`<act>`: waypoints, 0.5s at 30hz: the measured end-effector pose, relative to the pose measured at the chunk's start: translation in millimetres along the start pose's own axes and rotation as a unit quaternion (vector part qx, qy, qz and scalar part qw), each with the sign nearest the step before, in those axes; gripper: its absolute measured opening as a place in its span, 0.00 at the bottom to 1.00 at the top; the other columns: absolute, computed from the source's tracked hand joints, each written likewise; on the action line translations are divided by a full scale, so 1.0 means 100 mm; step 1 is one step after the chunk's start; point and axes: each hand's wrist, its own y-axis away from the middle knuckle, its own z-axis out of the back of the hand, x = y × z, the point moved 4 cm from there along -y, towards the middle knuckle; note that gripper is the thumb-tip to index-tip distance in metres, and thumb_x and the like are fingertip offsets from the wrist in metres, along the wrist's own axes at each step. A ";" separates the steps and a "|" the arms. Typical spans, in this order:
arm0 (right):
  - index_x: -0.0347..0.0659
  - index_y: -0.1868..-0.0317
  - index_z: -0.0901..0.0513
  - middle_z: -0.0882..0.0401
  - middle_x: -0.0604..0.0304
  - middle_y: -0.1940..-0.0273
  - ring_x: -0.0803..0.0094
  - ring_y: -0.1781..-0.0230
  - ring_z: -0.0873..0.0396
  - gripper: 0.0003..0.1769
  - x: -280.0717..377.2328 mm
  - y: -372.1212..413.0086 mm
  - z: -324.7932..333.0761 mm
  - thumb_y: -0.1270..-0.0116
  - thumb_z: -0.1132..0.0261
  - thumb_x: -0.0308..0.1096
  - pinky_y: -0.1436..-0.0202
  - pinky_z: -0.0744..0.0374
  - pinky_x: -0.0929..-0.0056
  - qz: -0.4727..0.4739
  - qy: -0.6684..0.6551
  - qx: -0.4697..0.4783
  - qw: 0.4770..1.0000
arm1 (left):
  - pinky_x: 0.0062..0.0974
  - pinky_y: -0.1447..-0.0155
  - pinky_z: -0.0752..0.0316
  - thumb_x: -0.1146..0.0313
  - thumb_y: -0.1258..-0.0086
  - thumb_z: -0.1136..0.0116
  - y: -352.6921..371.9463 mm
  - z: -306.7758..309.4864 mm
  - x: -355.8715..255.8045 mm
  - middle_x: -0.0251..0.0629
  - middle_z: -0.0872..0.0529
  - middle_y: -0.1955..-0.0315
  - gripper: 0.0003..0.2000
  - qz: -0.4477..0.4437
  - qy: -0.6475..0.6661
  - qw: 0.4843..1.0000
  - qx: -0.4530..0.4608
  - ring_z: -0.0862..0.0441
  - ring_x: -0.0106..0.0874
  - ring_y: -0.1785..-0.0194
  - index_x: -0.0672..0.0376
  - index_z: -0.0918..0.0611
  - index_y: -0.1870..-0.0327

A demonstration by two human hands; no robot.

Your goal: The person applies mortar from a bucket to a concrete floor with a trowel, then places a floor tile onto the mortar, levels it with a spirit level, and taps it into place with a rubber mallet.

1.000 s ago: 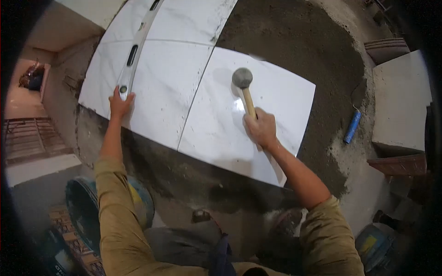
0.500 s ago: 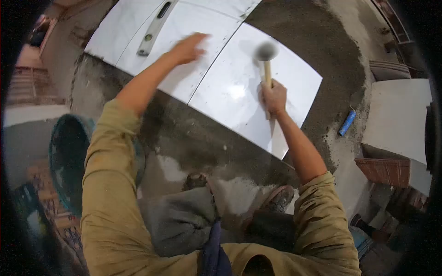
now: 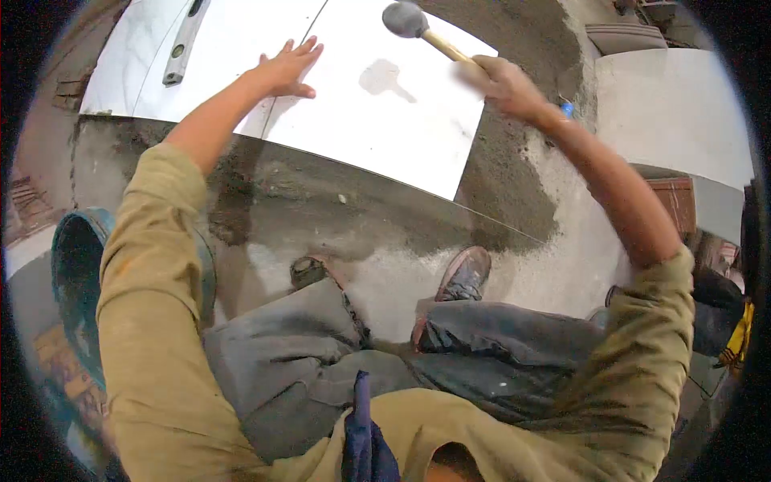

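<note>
**Figure.** A person crouches at the near edge of a tiled floor, seen from above.

**Hands.** The right hand [image 3: 502, 80], upper right of the frame, is clenched round the wooden handle of a rubber mallet [image 3: 404, 19]. The mallet head hangs clear above the white tile [image 3: 385, 128] at upper centre, and its shadow falls on the glossy face. The left hand [image 3: 287, 68] lies flat with fingers spread, gripping nothing, across the joint between this tile and the neighbouring tile [image 3: 233, 40] to its left. A spirit level [image 3: 181, 50] rests on that neighbour at upper left.

**Risks, as judged.**
- A blow close to the tile's free corner at centre right, where it ends against the grey mortar bed [image 3: 506, 173], could chip or crack it.
- Too heavy a strike could sink one side and leave a lip at the joint.
- A glancing head could skid on the glaze toward the spread fingers, which lie near the shadow.

**Edges and room.**
- The tile's near edge runs diagonally from centre left down to centre right, with both shoes [image 3: 466, 273] just below it on bare screed.
- Above the tile the air is open.
- The right side is tighter: a pale slab [image 3: 675, 104] sits behind the forearm and a small blue object [image 3: 567, 107] beside the wrist.
- A blue tub [image 3: 76, 265] crowds the left elbow at lower left.
</note>
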 end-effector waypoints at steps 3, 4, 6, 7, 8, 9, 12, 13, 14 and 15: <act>0.32 0.56 0.17 0.19 0.52 0.71 0.67 0.72 0.21 0.26 -0.18 0.43 0.26 0.28 0.37 0.53 0.66 0.23 0.59 -0.011 0.098 0.075 0.992 | 0.79 0.27 0.54 0.54 0.46 0.23 0.21 0.05 0.01 0.21 0.61 0.18 0.57 -0.008 -0.040 0.998 0.038 0.58 0.51 0.17 0.40 0.53 0.18; 0.33 0.56 0.16 0.19 0.51 0.70 0.68 0.69 0.21 0.25 -0.24 0.57 0.21 0.27 0.38 0.52 0.63 0.23 0.60 0.033 0.099 0.073 0.992 | 0.79 0.27 0.55 0.55 0.49 0.22 0.25 -0.01 0.07 0.19 0.61 0.18 0.59 -0.014 -0.038 0.998 0.040 0.59 0.51 0.17 0.40 0.53 0.18; 0.34 0.56 0.16 0.20 0.51 0.70 0.69 0.69 0.22 0.23 -0.03 0.96 0.10 0.26 0.39 0.49 0.64 0.24 0.61 -0.026 0.003 0.091 0.996 | 0.78 0.27 0.55 0.56 0.52 0.20 0.39 -0.03 0.23 0.17 0.61 0.18 0.62 0.006 -0.034 0.998 0.045 0.59 0.51 0.17 0.39 0.54 0.18; 0.34 0.56 0.17 0.20 0.52 0.71 0.70 0.70 0.23 0.22 -0.01 1.08 -0.03 0.25 0.39 0.49 0.64 0.25 0.61 -0.043 -0.027 0.105 0.993 | 0.78 0.27 0.55 0.56 0.56 0.18 0.44 -0.02 0.19 0.16 0.62 0.18 0.64 -0.009 -0.034 0.998 0.052 0.61 0.51 0.17 0.39 0.54 0.18; 0.34 0.56 0.17 0.21 0.52 0.72 0.70 0.70 0.25 0.22 -0.04 1.15 -0.21 0.25 0.39 0.49 0.65 0.25 0.61 -0.060 -0.056 0.118 0.990 | 0.79 0.27 0.55 0.56 0.60 0.17 0.49 -0.02 0.16 0.15 0.62 0.18 0.67 -0.022 -0.035 0.998 0.056 0.62 0.50 0.17 0.39 0.54 0.18; 0.33 0.57 0.17 0.22 0.54 0.73 0.71 0.71 0.26 0.23 -0.07 1.15 -0.42 0.24 0.40 0.49 0.66 0.26 0.62 -0.069 -0.070 0.132 0.986 | 0.79 0.27 0.55 0.55 0.62 0.16 0.48 -0.04 0.19 0.15 0.62 0.18 0.68 -0.023 -0.030 0.998 0.053 0.63 0.49 0.17 0.39 0.55 0.18; 0.33 0.62 0.19 0.26 0.59 0.77 0.72 0.76 0.27 0.25 -0.10 0.95 -1.14 0.22 0.45 0.51 0.69 0.27 0.67 -0.061 -0.128 0.111 0.984 | 0.79 0.27 0.55 0.54 0.67 0.16 0.45 -0.11 0.25 0.15 0.63 0.18 0.71 -0.025 -0.025 0.998 0.046 0.63 0.50 0.17 0.38 0.56 0.18; 0.33 0.62 0.19 0.26 0.58 0.78 0.72 0.77 0.27 0.26 -0.04 0.86 -1.36 0.21 0.46 0.51 0.69 0.27 0.67 -0.071 -0.175 0.114 0.975 | 0.80 0.27 0.56 0.53 0.68 0.16 0.44 -0.12 0.22 0.15 0.62 0.18 0.72 -0.039 -0.022 0.998 0.036 0.61 0.52 0.17 0.38 0.57 0.18; 0.33 0.62 0.20 0.27 0.58 0.78 0.71 0.77 0.28 0.26 0.00 0.77 -1.53 0.21 0.47 0.51 0.70 0.27 0.66 -0.086 -0.219 0.118 0.965 | 0.80 0.27 0.56 0.53 0.68 0.16 0.44 -0.17 0.20 0.15 0.62 0.18 0.72 -0.036 -0.019 0.998 0.046 0.61 0.52 0.17 0.38 0.57 0.18; 0.33 0.62 0.20 0.27 0.58 0.78 0.71 0.77 0.28 0.26 0.06 0.71 -1.63 0.21 0.47 0.51 0.70 0.27 0.66 -0.091 -0.223 0.127 0.962 | 0.80 0.28 0.56 0.53 0.68 0.16 0.43 -0.15 0.18 0.16 0.62 0.18 0.72 -0.029 -0.040 0.998 0.046 0.61 0.52 0.17 0.38 0.57 0.18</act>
